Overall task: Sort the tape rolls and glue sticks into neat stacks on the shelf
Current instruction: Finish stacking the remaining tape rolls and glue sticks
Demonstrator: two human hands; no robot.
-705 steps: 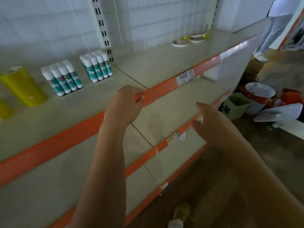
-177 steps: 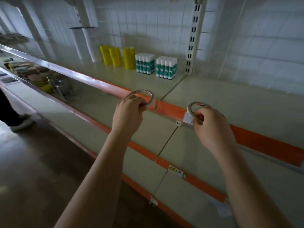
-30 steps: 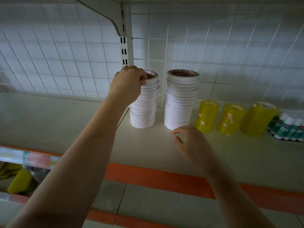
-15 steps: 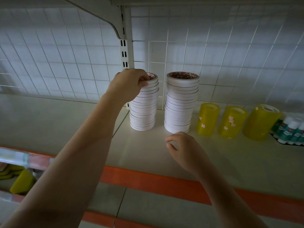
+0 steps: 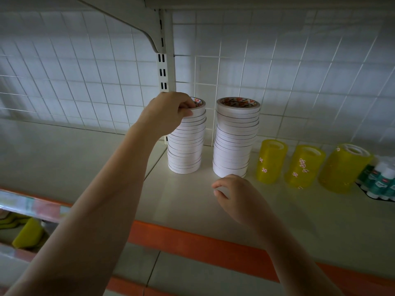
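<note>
Two tall stacks of thin white tape rolls stand at the back of the shelf [image 5: 192, 201]. My left hand [image 5: 168, 111] grips the top roll of the left stack [image 5: 186, 150], fingers curled over its rim. The right stack [image 5: 234, 142] stands free beside it. My right hand [image 5: 237, 196] hovers low in front of the right stack, fingers loosely curled, holding nothing. Three yellow tape stacks [image 5: 271, 161] stand to the right, and green-and-white glue sticks [image 5: 380, 182] sit at the far right edge.
A white wire-grid back panel and an upright slotted post [image 5: 164, 67] rise behind the stacks. The shelf has an orange front edge [image 5: 192, 238]. Yellow items [image 5: 27, 233] lie on a lower shelf at the bottom left.
My left hand stays on the top roll of the left stack. My right hand has drifted slightly back from the right stack, still holding nothing.
</note>
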